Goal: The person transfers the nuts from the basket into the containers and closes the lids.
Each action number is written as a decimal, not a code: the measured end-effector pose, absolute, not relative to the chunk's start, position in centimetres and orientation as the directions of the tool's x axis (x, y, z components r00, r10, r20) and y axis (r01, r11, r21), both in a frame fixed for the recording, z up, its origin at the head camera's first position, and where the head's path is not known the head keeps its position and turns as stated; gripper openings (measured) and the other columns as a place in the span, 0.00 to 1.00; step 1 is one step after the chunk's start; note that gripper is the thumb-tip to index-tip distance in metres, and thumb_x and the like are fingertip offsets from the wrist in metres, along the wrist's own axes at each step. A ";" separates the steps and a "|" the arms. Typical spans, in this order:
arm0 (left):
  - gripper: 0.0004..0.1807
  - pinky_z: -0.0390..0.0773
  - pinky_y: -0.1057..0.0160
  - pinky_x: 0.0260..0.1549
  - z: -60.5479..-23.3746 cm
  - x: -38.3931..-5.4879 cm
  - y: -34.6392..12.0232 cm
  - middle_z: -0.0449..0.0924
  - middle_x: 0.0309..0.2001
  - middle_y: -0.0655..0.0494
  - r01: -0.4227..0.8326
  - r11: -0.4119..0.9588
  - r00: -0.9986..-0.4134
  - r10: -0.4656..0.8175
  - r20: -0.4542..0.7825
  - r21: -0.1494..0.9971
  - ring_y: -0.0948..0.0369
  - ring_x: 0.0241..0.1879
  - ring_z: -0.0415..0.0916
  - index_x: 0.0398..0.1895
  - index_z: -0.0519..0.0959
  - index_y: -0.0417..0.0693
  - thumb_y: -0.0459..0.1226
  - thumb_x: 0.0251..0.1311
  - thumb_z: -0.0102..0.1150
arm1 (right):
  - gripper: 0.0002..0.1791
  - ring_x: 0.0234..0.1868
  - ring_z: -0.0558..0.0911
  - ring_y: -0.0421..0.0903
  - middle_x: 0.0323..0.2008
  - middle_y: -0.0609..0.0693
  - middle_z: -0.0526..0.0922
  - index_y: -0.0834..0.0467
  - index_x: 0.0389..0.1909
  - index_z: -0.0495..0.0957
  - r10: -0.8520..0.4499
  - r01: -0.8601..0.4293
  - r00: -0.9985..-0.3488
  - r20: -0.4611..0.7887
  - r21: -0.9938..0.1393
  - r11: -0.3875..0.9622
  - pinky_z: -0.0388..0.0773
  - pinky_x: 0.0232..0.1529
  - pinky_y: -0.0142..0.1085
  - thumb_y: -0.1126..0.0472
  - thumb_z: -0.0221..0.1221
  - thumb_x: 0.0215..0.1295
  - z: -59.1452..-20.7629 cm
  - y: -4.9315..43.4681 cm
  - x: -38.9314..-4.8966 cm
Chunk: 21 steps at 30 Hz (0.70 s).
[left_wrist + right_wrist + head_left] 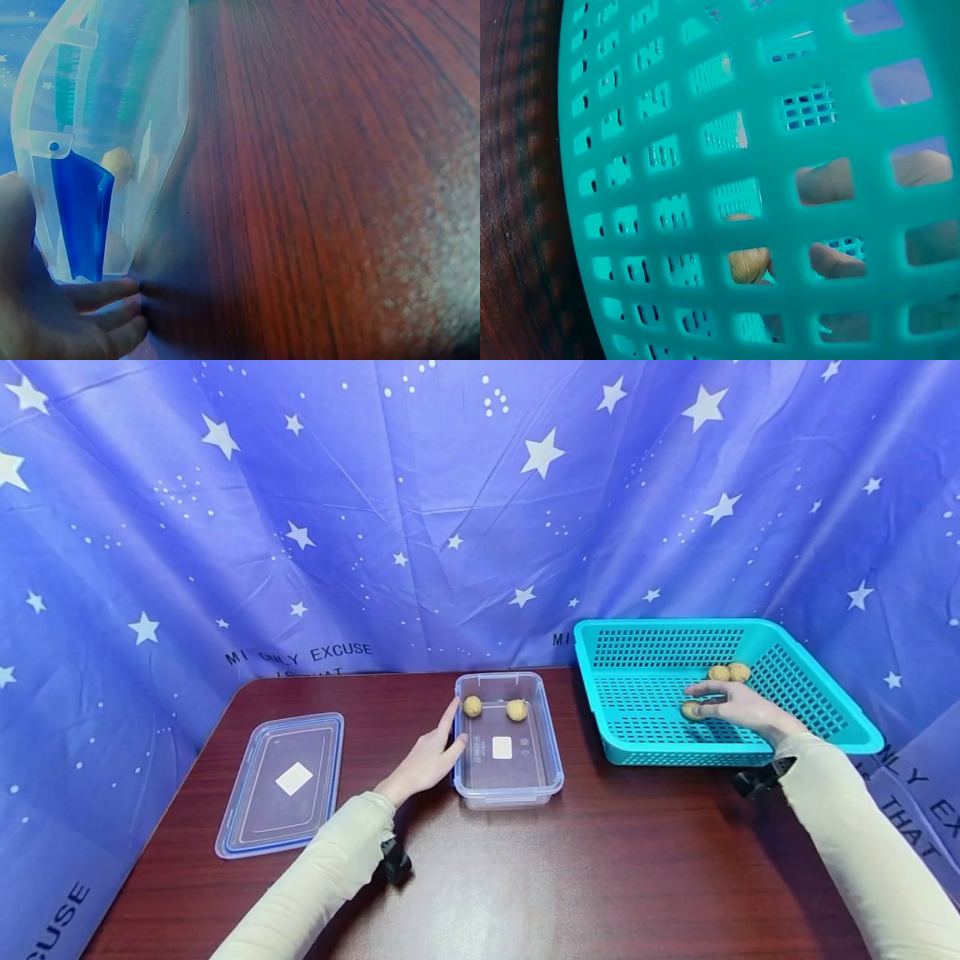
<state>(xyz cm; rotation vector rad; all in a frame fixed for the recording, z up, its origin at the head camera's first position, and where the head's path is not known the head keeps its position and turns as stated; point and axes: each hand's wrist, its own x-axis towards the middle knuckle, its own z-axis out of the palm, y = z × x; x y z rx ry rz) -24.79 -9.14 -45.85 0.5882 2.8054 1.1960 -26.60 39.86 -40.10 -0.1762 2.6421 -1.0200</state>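
- Closest to us are two cream sleeves, a left sleeve (315, 877) and a right sleeve (862, 843), reaching over the brown desk (600, 868).
- At the far left we see a blue and purple curtain (420, 485) with white stars. It goes behind the desk, all the way to the right.
- Next we find a clear lid (288, 822) with blue lines, lying flat on the desk. A white square (294, 778) is on it.
- Then comes the left hand (426, 762). Its fingers are straight and touch the left side of a clear box (502, 781).
- In the back part of the box we count two walnuts (516, 710), one near each side.
- On the right, a blue-green basket (637, 693) full of little holes stands on the desk.
- Inside it, one walnut (687, 712) is by the thumb and bent fingers of the right hand (741, 706). We cannot tell if they grip it.
- Just past that hand, two more walnuts (718, 673) sit side by side in the basket.
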 end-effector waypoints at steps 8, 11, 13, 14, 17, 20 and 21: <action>0.37 0.67 0.47 0.57 -46.0 -25.1 -9.1 0.69 0.60 0.30 0.366 0.633 -0.919 0.361 0.157 0.682 0.42 0.57 0.71 0.77 0.47 0.43 0.40 0.69 0.47 | 0.31 0.62 0.57 0.77 0.64 0.77 0.56 0.74 0.68 0.56 -0.236 -0.009 -0.931 -0.280 -0.626 0.780 0.60 0.53 0.68 0.61 0.52 0.71 -40.1 40.1 -26.5; 0.37 0.68 0.47 0.56 -45.8 -25.1 -9.1 0.70 0.60 0.30 0.365 0.641 -0.919 0.364 0.151 0.675 0.42 0.56 0.72 0.77 0.47 0.44 0.41 0.68 0.47 | 0.30 0.59 0.62 0.75 0.63 0.76 0.60 0.73 0.67 0.59 -0.238 -0.010 -0.923 -0.302 -0.600 0.800 0.66 0.51 0.63 0.61 0.53 0.70 -40.3 40.1 -26.4; 0.38 0.69 0.47 0.55 -45.8 -25.1 -9.2 0.71 0.59 0.31 0.361 0.654 -0.921 0.362 0.143 0.665 0.43 0.55 0.73 0.77 0.47 0.46 0.42 0.68 0.48 | 0.30 0.50 0.72 0.69 0.55 0.75 0.68 0.73 0.66 0.60 -0.249 0.004 -0.912 -0.326 -0.613 0.790 0.72 0.44 0.56 0.62 0.54 0.69 -40.4 40.1 -26.4; 0.38 0.70 0.47 0.54 -45.8 -25.1 -9.2 0.71 0.59 0.32 0.357 0.662 -0.923 0.360 0.138 0.659 0.44 0.55 0.73 0.77 0.47 0.47 0.43 0.68 0.48 | 0.30 0.46 0.75 0.65 0.55 0.74 0.69 0.73 0.66 0.60 -0.260 0.006 -0.906 -0.335 -0.623 0.782 0.74 0.42 0.52 0.63 0.54 0.69 -40.5 40.1 -26.5; 0.38 0.72 0.48 0.52 -45.8 -25.1 -9.4 0.72 0.58 0.34 0.335 0.686 -0.931 0.346 0.115 0.646 0.45 0.53 0.75 0.77 0.47 0.52 0.46 0.68 0.49 | 0.29 0.45 0.77 0.59 0.55 0.74 0.68 0.75 0.66 0.60 -0.299 0.020 -0.885 -0.356 -0.672 0.740 0.76 0.39 0.45 0.66 0.54 0.68 -40.8 40.0 -26.6; 0.38 0.73 0.48 0.50 -45.8 -25.1 -9.4 0.74 0.57 0.35 0.320 0.694 -0.936 0.335 0.104 0.644 0.47 0.51 0.77 0.77 0.48 0.55 0.46 0.68 0.50 | 0.28 0.47 0.76 0.58 0.60 0.75 0.64 0.76 0.64 0.60 -0.328 0.015 -0.875 -0.356 -0.697 0.717 0.77 0.40 0.43 0.68 0.53 0.68 -40.8 39.8 -26.6; 0.38 0.73 0.48 0.50 -45.8 -25.1 -9.4 0.75 0.56 0.35 0.318 0.694 -0.937 0.334 0.102 0.646 0.48 0.50 0.77 0.77 0.48 0.55 0.46 0.67 0.50 | 0.27 0.47 0.76 0.58 0.59 0.75 0.64 0.76 0.64 0.61 -0.330 0.014 -0.876 -0.353 -0.701 0.713 0.77 0.39 0.43 0.69 0.53 0.67 -40.7 39.7 -26.6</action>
